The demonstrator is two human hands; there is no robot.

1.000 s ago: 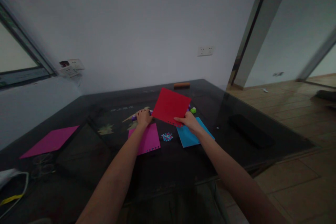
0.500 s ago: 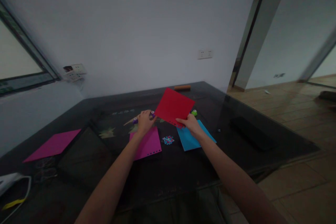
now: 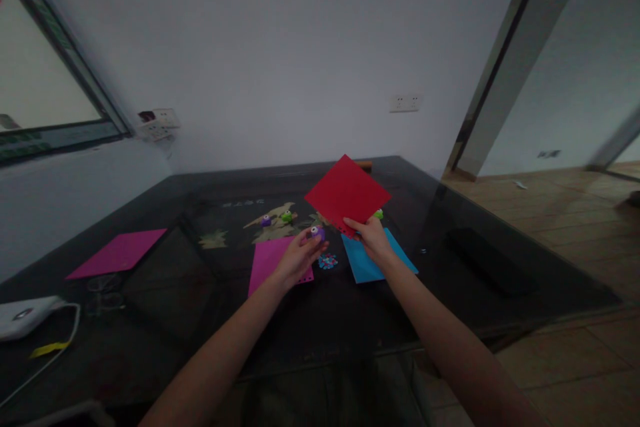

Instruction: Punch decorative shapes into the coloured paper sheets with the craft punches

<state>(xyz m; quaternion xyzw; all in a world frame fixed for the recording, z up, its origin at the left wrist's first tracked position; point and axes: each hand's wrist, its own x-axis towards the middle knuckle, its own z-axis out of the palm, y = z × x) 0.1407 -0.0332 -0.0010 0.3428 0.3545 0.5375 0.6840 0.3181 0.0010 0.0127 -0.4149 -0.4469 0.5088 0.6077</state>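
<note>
My left hand (image 3: 299, 253) grips a small purple craft punch (image 3: 317, 233) with a cartoon eye, held above the pink sheet's right side. In my right hand (image 3: 370, 236) a red sheet of paper (image 3: 347, 192) is pinched at its lower corner, where small holes run along the edge. The pink sheet (image 3: 269, 257), also holed along its near edge, lies under my left hand. Beneath my right hand is a blue sheet (image 3: 364, 264). Between the two sheets sits a small pile of coloured paper bits (image 3: 328, 261).
Another purple punch (image 3: 266, 221) and a green punch (image 3: 287, 216) stand farther back. A second green one (image 3: 379, 213) shows behind the red paper. Left are another pink sheet (image 3: 117, 253) and a white device with a cord (image 3: 27, 317). A black oblong object (image 3: 487, 259) lies right.
My left hand has lifted the purple punch from the back of the table and brought it nearer and to the right. The red paper has turned so a corner points up.
</note>
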